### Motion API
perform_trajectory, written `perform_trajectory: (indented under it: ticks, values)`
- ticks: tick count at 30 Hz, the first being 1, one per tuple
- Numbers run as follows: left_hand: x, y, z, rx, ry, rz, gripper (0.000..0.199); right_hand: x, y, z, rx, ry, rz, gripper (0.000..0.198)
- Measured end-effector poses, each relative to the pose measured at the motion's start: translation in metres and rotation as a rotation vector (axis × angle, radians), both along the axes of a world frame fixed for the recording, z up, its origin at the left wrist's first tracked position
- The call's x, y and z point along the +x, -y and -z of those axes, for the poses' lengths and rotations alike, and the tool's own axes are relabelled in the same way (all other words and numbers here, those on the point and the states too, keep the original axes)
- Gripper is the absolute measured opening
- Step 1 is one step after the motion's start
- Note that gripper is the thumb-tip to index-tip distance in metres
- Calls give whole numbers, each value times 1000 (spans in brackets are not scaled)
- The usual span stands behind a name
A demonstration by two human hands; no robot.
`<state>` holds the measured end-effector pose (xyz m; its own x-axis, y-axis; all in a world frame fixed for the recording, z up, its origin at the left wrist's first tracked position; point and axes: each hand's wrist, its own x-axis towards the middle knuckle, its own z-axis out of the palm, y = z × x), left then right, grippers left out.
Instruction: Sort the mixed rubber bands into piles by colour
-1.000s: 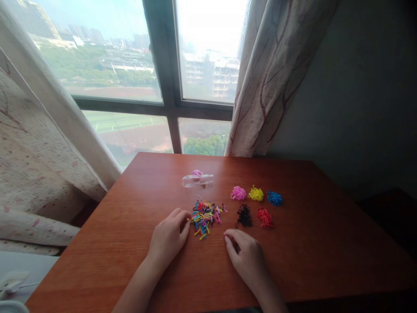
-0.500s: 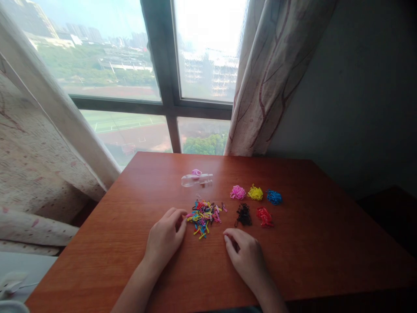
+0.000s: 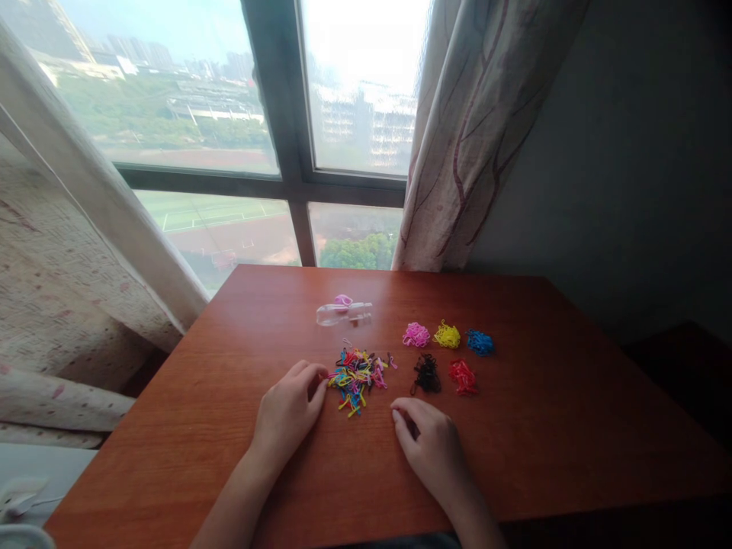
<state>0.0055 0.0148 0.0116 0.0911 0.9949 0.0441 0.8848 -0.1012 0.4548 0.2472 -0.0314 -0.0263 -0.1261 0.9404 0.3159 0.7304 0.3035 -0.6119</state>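
A mixed pile of small coloured pins [image 3: 357, 377], shaped like little safety pins, lies on the table in front of me. My left hand [image 3: 291, 404] rests at the pile's left edge, thumb and forefinger closed together. A pink pin end shows right at those fingertips; whether they grip it is unclear. To the pile's lower right, my right hand [image 3: 428, 435] rests with its thumb and forefinger tips pinched; anything between them is hidden. Sorted heaps lie beyond it: pink pins [image 3: 415, 334], yellow pins [image 3: 447, 334], blue pins [image 3: 479, 342], black pins [image 3: 426, 374] and red pins [image 3: 463, 377].
A clear plastic container [image 3: 337, 314] lies behind the pile, with a pink piece [image 3: 343, 300] by it. The brown wooden table [image 3: 543, 427] reaches to the window [image 3: 294, 191]. Curtains [image 3: 457, 152] hang on both sides. A white socket [image 3: 23, 496] is at lower left.
The view has shifted very slightly. Both hands and the pin heaps keep their places on the table.
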Motion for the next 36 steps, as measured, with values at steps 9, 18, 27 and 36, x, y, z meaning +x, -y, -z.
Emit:
perform_trajectory:
  ticks: [9, 18, 27, 36]
  values:
    - [-3, 4, 4, 27, 35, -7, 16, 0, 1, -1, -22, -14, -6, 20]
    - [-5, 9, 3, 19, 9, 16, 16, 0, 2, -2, -61, -37, -8, 20]
    - [-6, 7, 5, 19, 18, 24, 16, -1, 2, -3, -56, -39, -2, 19]
    - [-7, 8, 6, 12, 28, 50, 17, -1, 1, -3, -58, -59, -1, 19]
